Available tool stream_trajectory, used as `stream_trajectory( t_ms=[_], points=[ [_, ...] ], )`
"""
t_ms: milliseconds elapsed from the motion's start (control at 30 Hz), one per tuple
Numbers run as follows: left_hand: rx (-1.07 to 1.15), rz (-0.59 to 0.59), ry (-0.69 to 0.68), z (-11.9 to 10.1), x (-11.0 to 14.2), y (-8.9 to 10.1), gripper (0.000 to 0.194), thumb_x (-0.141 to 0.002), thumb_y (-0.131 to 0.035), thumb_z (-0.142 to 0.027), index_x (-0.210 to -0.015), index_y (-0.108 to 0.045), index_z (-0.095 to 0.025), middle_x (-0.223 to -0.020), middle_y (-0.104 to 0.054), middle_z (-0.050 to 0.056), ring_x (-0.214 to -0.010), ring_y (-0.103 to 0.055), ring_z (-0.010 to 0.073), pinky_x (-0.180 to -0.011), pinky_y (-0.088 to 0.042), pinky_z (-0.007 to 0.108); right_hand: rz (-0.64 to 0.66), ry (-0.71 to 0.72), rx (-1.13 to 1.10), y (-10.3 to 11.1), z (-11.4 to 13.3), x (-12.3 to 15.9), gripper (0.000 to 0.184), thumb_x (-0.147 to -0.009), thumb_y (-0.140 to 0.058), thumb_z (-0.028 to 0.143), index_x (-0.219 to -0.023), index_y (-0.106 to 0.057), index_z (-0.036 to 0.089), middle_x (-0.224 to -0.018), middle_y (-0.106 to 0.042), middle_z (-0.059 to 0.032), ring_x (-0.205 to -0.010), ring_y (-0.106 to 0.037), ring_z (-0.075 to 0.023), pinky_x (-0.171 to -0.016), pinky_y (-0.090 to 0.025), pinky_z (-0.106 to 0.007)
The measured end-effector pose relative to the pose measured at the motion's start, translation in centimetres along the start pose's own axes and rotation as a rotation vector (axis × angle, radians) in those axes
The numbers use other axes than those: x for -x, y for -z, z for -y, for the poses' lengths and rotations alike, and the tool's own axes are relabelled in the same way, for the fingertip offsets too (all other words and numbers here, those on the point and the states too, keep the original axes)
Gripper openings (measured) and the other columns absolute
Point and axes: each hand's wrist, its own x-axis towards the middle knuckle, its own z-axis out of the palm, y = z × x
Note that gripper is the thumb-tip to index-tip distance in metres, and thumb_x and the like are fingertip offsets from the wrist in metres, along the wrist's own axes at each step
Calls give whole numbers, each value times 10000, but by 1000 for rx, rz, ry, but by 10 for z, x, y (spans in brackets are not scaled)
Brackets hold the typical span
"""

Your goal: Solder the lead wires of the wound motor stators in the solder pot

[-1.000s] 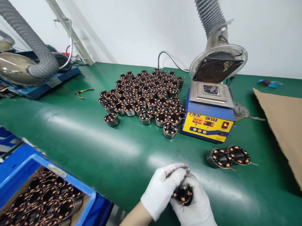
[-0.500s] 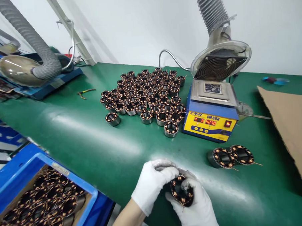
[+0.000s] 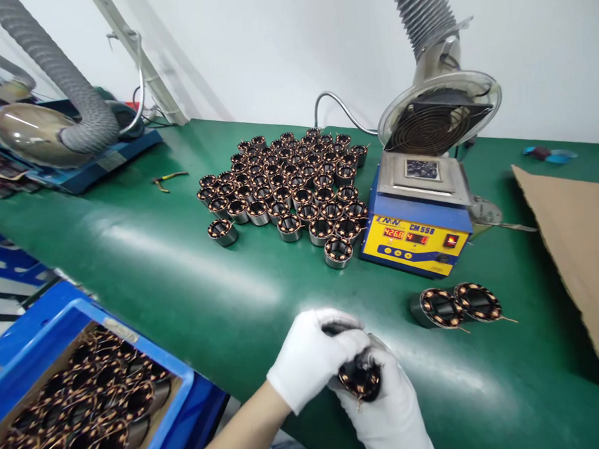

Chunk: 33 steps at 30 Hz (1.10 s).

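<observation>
In my right hand point(image 3: 394, 402), gloved in white, a motor stator point(image 3: 360, 386) is gripped from the right, the thumb bent over its rim. Copper windings ring its dark bore, and a short wire end hangs from the near side. My left hand point(image 3: 318, 356), also gloved, is closed at the stator's far rim, its thumb and curled fingers covering that part. Its fingertips are partly hidden, and any wire between them cannot be made out. Two more stators point(image 3: 439, 309) stand side by side on the green bench to the right, wire ends sticking out.
A blue and yellow solder pot point(image 3: 416, 236) stands beyond my hands under a fume hood point(image 3: 438, 112). Many stators point(image 3: 288, 185) crowd its left side. A blue bin point(image 3: 185, 388) of wired stators sits lower left. Cutters point(image 3: 166, 181) lie further back; cardboard point(image 3: 573, 239) lies right.
My left hand has shifted slightly right and over the stator's far rim, covering more of it. The right hand keeps its hold. The solder pot's display digits have changed.
</observation>
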Motion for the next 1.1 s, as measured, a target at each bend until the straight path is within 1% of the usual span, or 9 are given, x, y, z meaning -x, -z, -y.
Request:
stream_trajectory(
  t_ms=[67, 133, 267, 333, 467, 567, 800, 967, 1100],
  points=[
    [134, 1, 68, -1, -5, -5, 128, -525, -657, -264, -584, -663, -151, -624, -646, 44, -651, -596, 215, -617, -476, 285, -12, -2, -8, 1, 1, -2, 262, -862, -473, 501, -820, -427, 247, -835, -702, -113, -710, -700, -241, -535, -577, -334],
    [331, -88, 94, 2, -8, -6, 134, -473, -706, -231, -545, -631, -146, -569, -617, 18, -587, -566, 172, -570, -452, 250, -6, -1, -6, 1, 2, -2, 267, -863, -467, 506, -820, -426, 246, -835, -704, -116, -709, -701, -243, -532, -579, -337],
    [682, -288, -21, 15, -6, 6, 251, -537, -802, -284, -709, -660, -169, -681, -677, 5, -737, -628, 177, -753, -476, 257, -23, -18, -30, -3, -1, 4, 279, -844, -515, 499, -882, -453, 230, -882, -711, -136, -778, -705, -275, -608, -598, -394],
    [542, -223, -31, 17, -1, 17, 308, -621, -784, -351, -863, -687, -187, -847, -715, 36, -885, -634, 212, -840, -463, 287, -37, -42, -56, -6, -3, 9, 327, -836, -541, 488, -976, -466, 203, -905, -709, -151, -813, -704, -288, -638, -603, -408],
    [-48, 107, -151, 17, 3, 26, 203, -785, -598, -327, -887, -721, -202, -981, -700, 43, -1069, -556, 261, -955, -392, 336, -37, -35, -33, -8, -7, 16, 443, -836, -535, 503, -1109, -461, 161, -907, -700, -160, -804, -705, -293, -624, -610, -406],
    [-208, 108, -282, 20, -5, 24, 204, -768, -555, -285, -826, -735, -211, -891, -711, 33, -1057, -549, 269, -1002, -340, 367, -38, -22, -2, -6, -8, 16, 424, -838, -523, 513, -1072, -486, 162, -893, -698, -161, -781, -705, -292, -613, -609, -410],
    [96, -135, -154, 28, -4, 29, 266, -745, -592, -412, -819, -723, -194, -855, -720, 49, -957, -615, 280, -1043, -327, 409, -16, -33, 5, -7, -8, 13, 432, -835, -528, 516, -1085, -498, 165, -900, -709, -147, -808, -703, -302, -632, -611, -434],
    [4, 41, -33, 19, 1, 22, 281, -629, -676, -338, -840, -706, -155, -896, -711, 76, -902, -634, 294, -883, -468, 385, -10, -66, -39, -7, -8, 19, 504, -826, -549, 506, -1169, -455, 149, -947, -696, -175, -830, -700, -315, -639, -608, -435],
    [189, -45, 71, 14, -2, 7, 280, -571, -693, -331, -773, -683, -139, -745, -700, 64, -752, -643, 254, -694, -501, 316, -22, -68, 20, -6, -6, 19, 548, -830, -523, 533, -1191, -448, 128, -938, -690, -206, -794, -701, -327, -605, -602, -438]
  ],
)
